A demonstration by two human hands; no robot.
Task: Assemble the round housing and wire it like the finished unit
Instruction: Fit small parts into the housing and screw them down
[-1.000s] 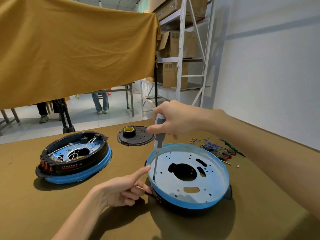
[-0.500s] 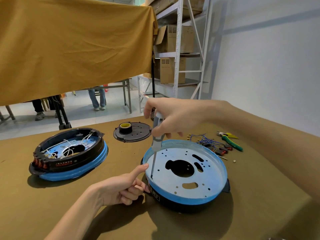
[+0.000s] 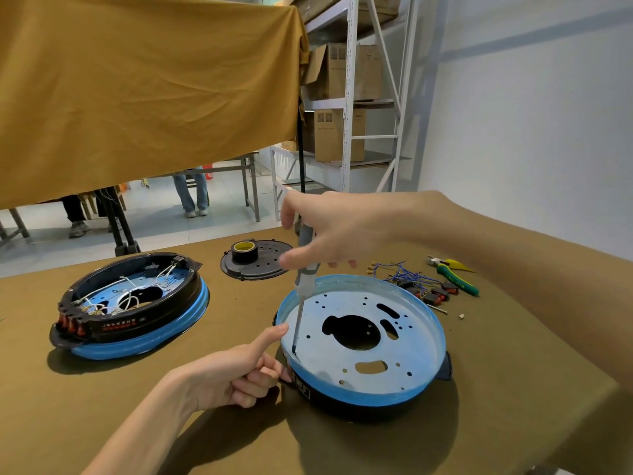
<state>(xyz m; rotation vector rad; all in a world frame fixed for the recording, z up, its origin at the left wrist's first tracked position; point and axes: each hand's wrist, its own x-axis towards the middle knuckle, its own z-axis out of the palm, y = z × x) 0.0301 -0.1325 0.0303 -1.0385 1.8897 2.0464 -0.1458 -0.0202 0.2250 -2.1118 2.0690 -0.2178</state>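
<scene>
The round housing [image 3: 407, 378], a pale blue perforated plate in a black base, lies in front of me. My right hand [image 3: 337, 231] grips a grey-handled screwdriver [image 3: 304, 279] upright, its tip down on the plate near the left rim. My left hand [image 3: 236, 371] holds the housing's left edge, thumb raised along the rim and fingers curled against the black side. The finished unit [image 3: 130, 303], black ring on blue with white wires inside, sits at the left. Blue wires with red switches [image 3: 416, 284] lie behind the housing.
A black round cover [image 3: 270, 265] carrying a roll of yellow tape [image 3: 244, 250] sits at the back centre. Green-handled pliers [image 3: 452, 274] lie at the right. A mustard cloth hangs above the table's far side; metal shelving with boxes stands behind.
My right hand has shifted its grip on the screwdriver handle, fingers spreading more. The view has tilted slightly. The left hand and housing stay put.
</scene>
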